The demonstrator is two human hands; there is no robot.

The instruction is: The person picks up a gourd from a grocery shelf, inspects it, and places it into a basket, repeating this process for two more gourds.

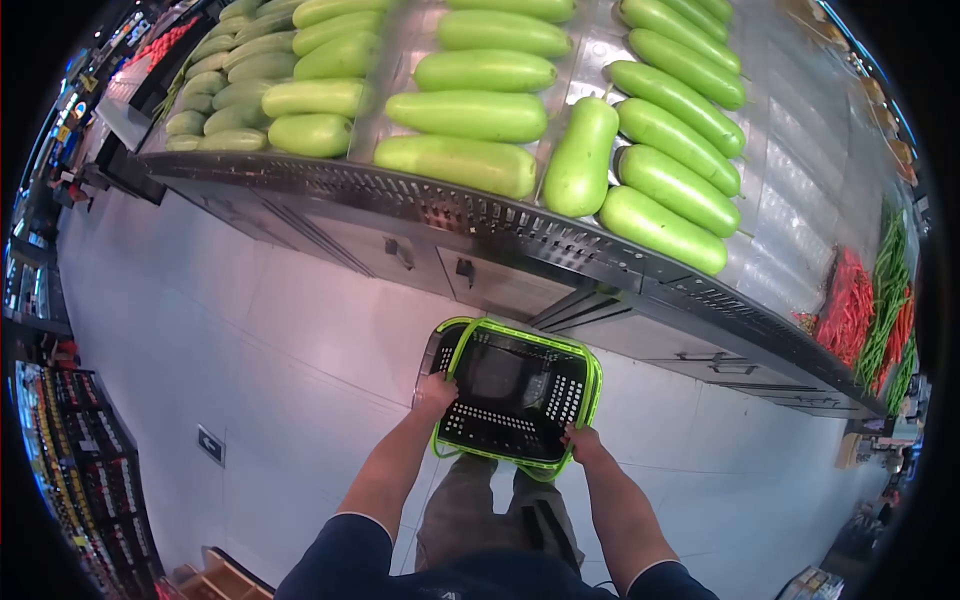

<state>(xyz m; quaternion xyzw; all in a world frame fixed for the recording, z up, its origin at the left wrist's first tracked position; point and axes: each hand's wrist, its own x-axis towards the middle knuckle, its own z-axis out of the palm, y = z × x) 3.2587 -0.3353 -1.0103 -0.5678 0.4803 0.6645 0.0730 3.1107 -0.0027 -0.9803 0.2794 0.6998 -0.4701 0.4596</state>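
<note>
Left hand [436,393] is curled closed at the left side of the black basket [495,421], gripping by its green edging, and the right hand [583,441] is closed on the near right corner. So the basket lies directly between the two hands, touching both, its open top facing up, just ahead of the person's trousers [452,515]. Beyond it stands the counter [455,204], bearing rows of long green gourds [486,70].

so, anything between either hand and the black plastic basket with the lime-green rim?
Nothing visible: the left hand grips the basket at its left side, the right hand at its near right corner.
</note>
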